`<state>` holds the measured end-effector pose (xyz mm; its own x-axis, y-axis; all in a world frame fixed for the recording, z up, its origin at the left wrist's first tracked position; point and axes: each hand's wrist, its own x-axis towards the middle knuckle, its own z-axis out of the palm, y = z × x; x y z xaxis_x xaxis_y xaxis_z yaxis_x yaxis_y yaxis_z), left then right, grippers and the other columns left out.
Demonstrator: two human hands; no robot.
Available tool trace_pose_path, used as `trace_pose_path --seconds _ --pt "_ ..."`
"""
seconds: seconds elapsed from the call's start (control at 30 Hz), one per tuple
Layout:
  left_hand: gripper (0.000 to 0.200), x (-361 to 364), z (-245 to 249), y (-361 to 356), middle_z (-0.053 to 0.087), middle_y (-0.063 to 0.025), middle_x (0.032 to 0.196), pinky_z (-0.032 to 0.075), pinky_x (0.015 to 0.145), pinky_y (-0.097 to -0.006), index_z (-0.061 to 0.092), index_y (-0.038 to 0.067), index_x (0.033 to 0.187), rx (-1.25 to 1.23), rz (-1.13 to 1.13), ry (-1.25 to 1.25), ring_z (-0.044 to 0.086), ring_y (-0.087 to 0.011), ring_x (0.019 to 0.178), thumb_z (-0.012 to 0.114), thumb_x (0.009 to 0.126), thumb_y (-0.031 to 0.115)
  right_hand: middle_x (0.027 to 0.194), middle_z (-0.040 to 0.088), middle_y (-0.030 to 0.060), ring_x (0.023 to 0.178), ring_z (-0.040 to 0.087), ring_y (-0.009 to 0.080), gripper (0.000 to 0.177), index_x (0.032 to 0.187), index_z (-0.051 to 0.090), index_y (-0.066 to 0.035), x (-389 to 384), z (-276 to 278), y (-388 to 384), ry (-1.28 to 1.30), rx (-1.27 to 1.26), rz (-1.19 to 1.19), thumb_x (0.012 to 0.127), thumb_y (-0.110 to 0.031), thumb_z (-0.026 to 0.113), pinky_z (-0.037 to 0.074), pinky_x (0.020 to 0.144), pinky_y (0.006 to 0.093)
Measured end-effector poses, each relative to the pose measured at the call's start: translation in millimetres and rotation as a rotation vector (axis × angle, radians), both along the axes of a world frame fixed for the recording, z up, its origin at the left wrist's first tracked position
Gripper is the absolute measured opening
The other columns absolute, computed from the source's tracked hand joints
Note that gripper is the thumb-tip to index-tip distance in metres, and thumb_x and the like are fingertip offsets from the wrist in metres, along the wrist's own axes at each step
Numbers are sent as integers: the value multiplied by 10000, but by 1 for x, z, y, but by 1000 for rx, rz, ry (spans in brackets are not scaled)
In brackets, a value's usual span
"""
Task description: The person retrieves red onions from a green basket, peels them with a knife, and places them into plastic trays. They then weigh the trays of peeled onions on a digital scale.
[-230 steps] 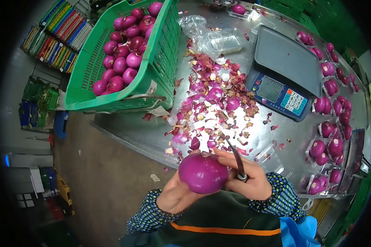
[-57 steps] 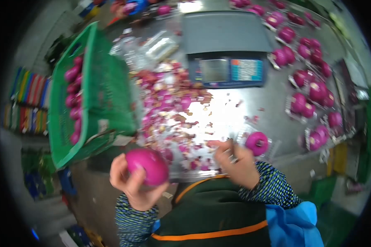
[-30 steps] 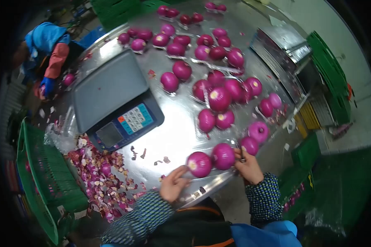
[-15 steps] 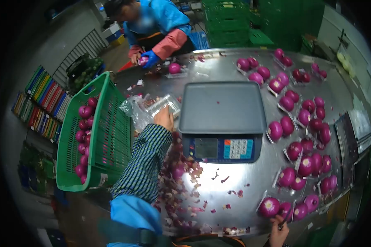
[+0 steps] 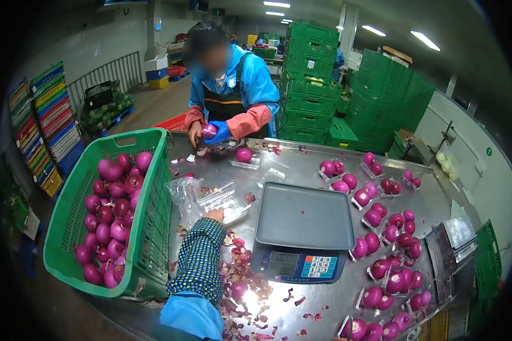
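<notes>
My left hand (image 5: 215, 215) reaches to the near end of a stack of clear plastic trays (image 5: 226, 200), its fingers closed on the edge; the fingertips are partly hidden. Beside it lies a crumpled clear plastic bag (image 5: 184, 192). Another clear tray (image 5: 273, 175) rests just behind the grey weighing scale (image 5: 304, 219). Onion skins (image 5: 242, 284) are scattered below my left forearm. My right hand is out of sight below the frame. Near the bottom right edge, red onions (image 5: 372, 297) sit in clear trays.
A green crate (image 5: 148, 227) of red onions stands at the left. Several packed onion trays cover the table's (image 5: 318, 153) right side. Across the table a co-worker (image 5: 233, 85) holds a red onion (image 5: 209, 131) in a blue-gloved hand. Stacked green crates (image 5: 310, 85) rise behind.
The view has tilted upward, showing more of the room. My right hand, earlier at the lower right with a dark tool beside an onion, has left the view. My left hand stays at the trays.
</notes>
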<state>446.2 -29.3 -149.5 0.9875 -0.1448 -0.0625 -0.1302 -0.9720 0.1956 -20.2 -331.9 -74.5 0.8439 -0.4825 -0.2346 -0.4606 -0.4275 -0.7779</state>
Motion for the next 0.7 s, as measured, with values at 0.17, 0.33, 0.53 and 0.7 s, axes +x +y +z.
trace_pose_path --seconds 0.17,0.33,0.53,0.7 --pt "158 -69 43 -35 583 -147 805 454 668 -406 604 17 855 -837 -123 -694 574 -301 764 623 788 158 831 670 58 721 586 100 204 1042 611 -8 -9 23 8 -3 -77 85 862 -52 525 462 637 227" --pt "164 -284 -7 -100 554 -62 824 477 658 -338 576 113 873 -678 -1003 -450 570 -202 750 536 717 83 736 638 61 449 440 74 144 953 610 1 10 51 -2 -185 430 -188 840 -74 562 327 406 194" --pt "464 -362 10 -55 487 -84 1204 312 976 -445 517 134 1153 -399 -950 -154 408 -281 1187 637 732 289 672 601 112 391 459 120 317 1084 506 42 22 31 59 30 969 89 857 -171 566 331 341 219" --pt "280 -340 165 109 593 -60 993 317 942 -527 598 122 913 -285 -416 -559 520 -261 1075 657 647 187 540 558 93 373 462 120 311 1043 537 23 20 -21 100 300 929 369 866 -232 560 319 328 225"
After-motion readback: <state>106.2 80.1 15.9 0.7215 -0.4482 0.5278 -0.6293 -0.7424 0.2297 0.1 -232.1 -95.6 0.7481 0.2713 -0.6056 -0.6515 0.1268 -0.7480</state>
